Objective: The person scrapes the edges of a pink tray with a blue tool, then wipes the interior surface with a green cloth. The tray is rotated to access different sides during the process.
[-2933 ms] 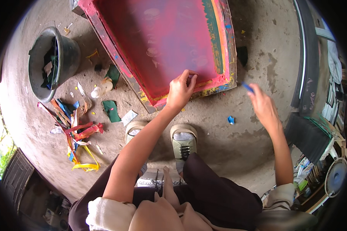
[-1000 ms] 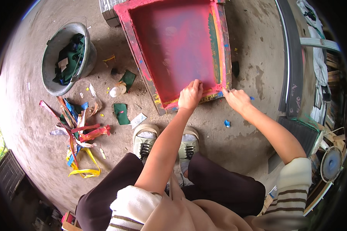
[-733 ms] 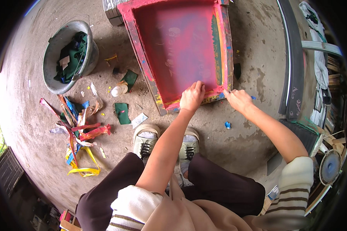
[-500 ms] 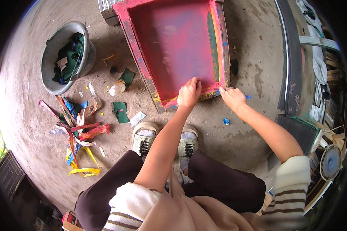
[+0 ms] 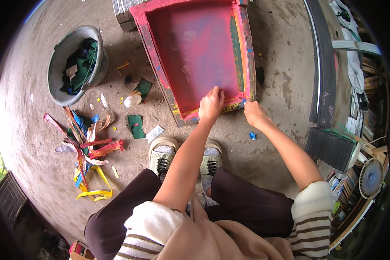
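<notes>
A screen-printing frame (image 5: 248, 56) lies on the ground ahead of me, its wooden rails smeared with pink, yellow and blue. Inside it, the mesh (image 5: 195, 52) is stained pink and grey. My left hand (image 5: 211, 104) is closed over the near rail, fingertips just inside the frame. At the near right corner, my right hand (image 5: 255, 114) is closed with its fingers curled against the outer edge. Whatever it pinches is hidden. A bit of blue shows on the rail beside it.
A grey bucket (image 5: 102, 65) holding dark green scraps stands at the left. Nearer lie tangled strips of coloured tape (image 5: 93, 147), a white bottle (image 5: 132, 99), green cloth pieces (image 5: 136, 126) and a blue scrap (image 5: 252, 135). Black boards (image 5: 327, 145) and a fan (image 5: 371, 177) are at the right.
My right hand has shifted slightly left and toward me, and its elbow has swung inward. A blue bit beside that hand no longer shows. My left hand stays on the near rail.
</notes>
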